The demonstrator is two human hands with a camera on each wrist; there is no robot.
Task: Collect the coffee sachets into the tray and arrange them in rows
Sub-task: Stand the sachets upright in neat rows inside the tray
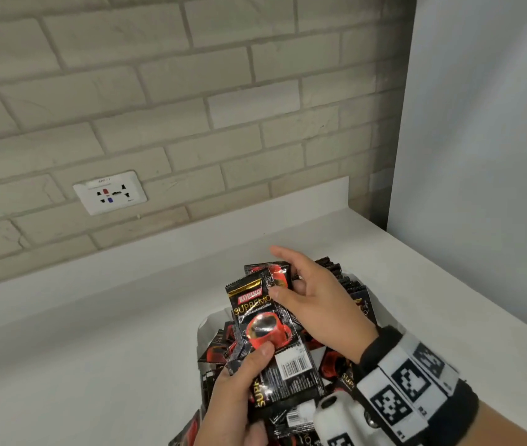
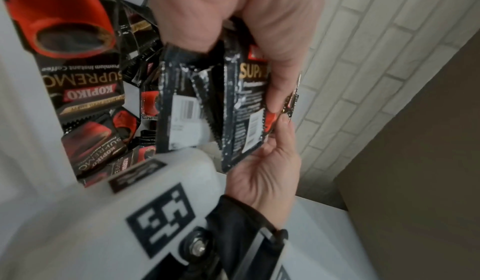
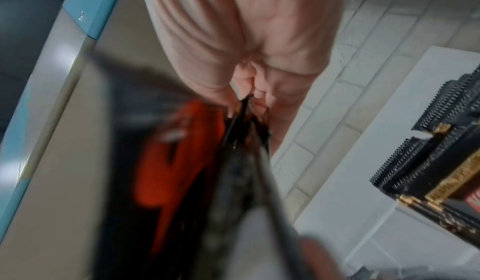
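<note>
Hands raised over a white rectangular tray (image 1: 206,323) heaped with loose black-and-red foil coffee sachets (image 1: 336,365), close to a countertop's right wall. Left hand (image 1: 236,400) clamped, thumb on top, around a fanned bunch of sachets (image 1: 265,320); right hand (image 1: 317,304) pinching the bunch's upper end, index finger outstretched. Bare white counter (image 1: 95,349) open to the left. Tray mostly hidden; right-wrist view blurred.

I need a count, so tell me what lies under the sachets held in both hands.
Under the held sachets sits the white tray, holding a loose pile of sachets, with upright ones behind. The hands cover much of it, so no count is possible.
</note>
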